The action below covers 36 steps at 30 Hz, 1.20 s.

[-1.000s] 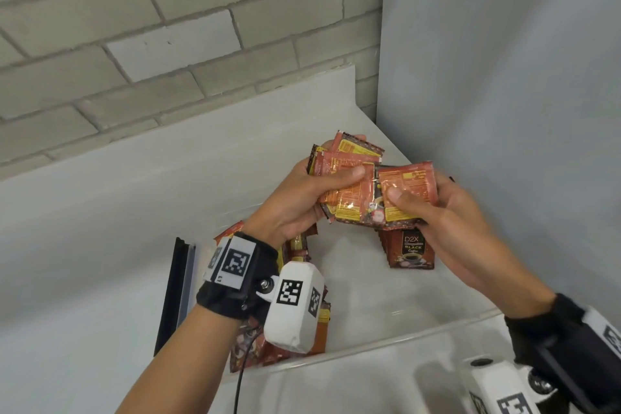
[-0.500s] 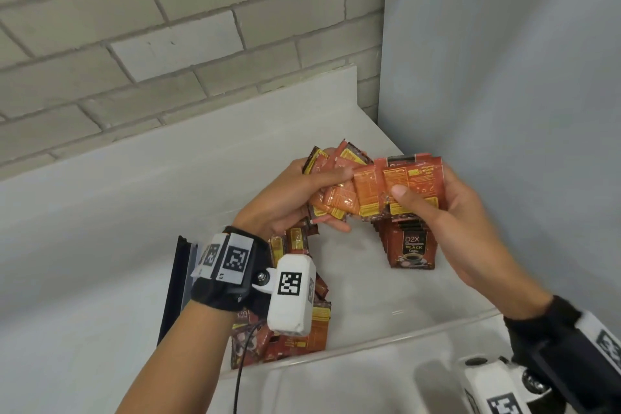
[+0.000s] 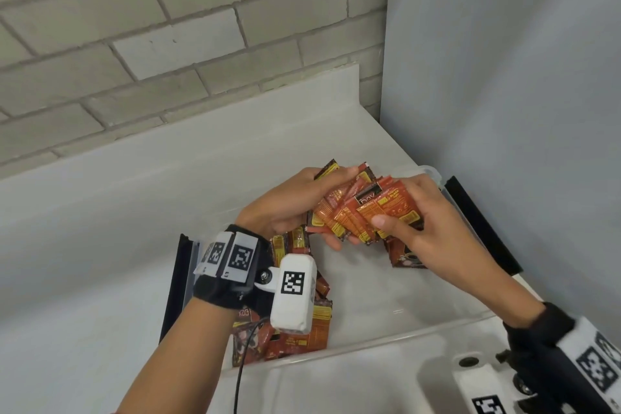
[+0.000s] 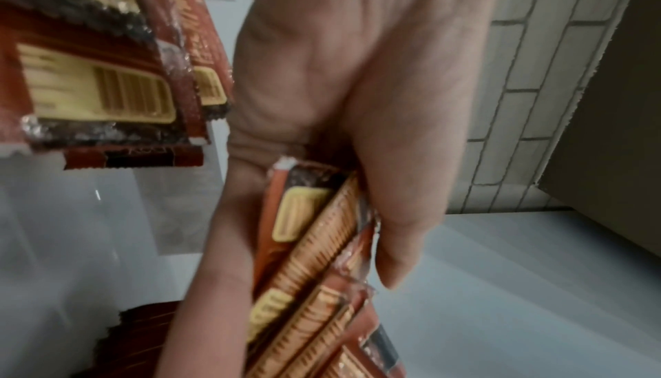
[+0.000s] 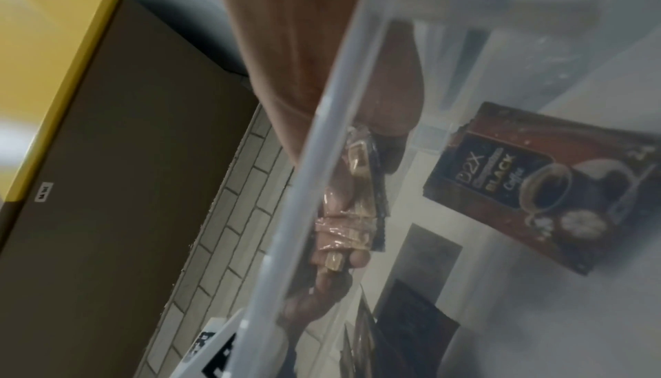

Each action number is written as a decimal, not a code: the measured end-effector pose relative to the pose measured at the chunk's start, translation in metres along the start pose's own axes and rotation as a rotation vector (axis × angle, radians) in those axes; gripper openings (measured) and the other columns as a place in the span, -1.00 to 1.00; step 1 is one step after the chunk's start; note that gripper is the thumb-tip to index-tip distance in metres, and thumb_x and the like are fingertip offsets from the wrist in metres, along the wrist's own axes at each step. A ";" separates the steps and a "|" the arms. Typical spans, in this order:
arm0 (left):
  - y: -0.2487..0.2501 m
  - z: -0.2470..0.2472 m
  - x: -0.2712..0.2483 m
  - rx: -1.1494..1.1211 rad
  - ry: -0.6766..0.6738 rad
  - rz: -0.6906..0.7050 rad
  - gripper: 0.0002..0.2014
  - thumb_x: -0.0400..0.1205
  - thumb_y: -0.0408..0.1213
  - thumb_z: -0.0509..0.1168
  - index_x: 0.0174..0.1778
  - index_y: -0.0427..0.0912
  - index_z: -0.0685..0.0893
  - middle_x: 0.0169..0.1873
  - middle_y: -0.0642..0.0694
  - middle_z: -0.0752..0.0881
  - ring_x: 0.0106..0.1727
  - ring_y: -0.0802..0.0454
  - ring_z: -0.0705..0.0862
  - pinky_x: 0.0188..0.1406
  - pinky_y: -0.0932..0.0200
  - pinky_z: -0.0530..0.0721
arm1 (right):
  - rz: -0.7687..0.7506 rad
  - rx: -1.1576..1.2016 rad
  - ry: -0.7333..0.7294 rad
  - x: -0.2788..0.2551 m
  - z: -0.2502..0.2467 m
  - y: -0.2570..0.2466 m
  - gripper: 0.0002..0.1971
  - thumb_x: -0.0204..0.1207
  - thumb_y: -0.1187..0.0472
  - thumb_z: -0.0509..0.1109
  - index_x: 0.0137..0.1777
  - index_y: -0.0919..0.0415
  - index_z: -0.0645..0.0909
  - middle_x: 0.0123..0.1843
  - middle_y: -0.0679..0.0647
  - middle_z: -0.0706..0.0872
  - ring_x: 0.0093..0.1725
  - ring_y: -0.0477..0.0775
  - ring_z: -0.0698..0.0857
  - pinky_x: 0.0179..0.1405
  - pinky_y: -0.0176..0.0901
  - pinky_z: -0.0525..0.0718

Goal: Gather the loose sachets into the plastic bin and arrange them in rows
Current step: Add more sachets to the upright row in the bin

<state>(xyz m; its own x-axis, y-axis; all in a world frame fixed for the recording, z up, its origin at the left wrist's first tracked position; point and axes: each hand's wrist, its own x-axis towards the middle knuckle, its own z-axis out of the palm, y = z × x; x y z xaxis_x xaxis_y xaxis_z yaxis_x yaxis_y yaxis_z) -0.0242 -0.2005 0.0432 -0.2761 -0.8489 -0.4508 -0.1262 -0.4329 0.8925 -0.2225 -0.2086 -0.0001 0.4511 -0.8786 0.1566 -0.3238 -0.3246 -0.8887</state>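
— Where were we in the job?
— Squaring up. Our left hand (image 3: 295,205) and right hand (image 3: 433,228) both clamped a fanned bundle of sachets (image 3: 366,212) over the bin (image 3: 336,351).
— Next?
— We judged: stand them by the row (image 3: 403,254) at three o'clock.

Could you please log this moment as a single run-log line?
both hands: left, right grip fanned orange foil sachets | over clear plastic bin | loose sachets inside, unarranged

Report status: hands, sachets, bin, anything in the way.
Left hand and right hand both grip fanned sachets over the bin. Loose pile unsorted inside. No obstruction.
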 end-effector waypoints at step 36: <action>-0.002 -0.026 -0.015 0.184 -0.229 0.052 -0.64 0.67 -0.56 0.20 0.41 -0.47 0.47 0.22 -0.44 0.68 0.23 -0.27 0.71 0.06 0.09 0.75 | 0.092 0.155 0.035 -0.001 -0.003 0.000 -0.66 0.45 0.13 0.50 0.16 0.06 0.48 -0.06 -0.10 0.76 -0.10 -0.26 0.73 -0.11 -0.40 0.67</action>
<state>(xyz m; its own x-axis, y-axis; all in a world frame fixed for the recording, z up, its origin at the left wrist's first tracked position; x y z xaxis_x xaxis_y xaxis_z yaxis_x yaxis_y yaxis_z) 0.0049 -0.1946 0.0482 -0.4915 -0.7691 -0.4086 -0.2715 -0.3105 0.9110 -0.2255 -0.2088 0.0012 0.3954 -0.9147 0.0837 -0.2288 -0.1864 -0.9555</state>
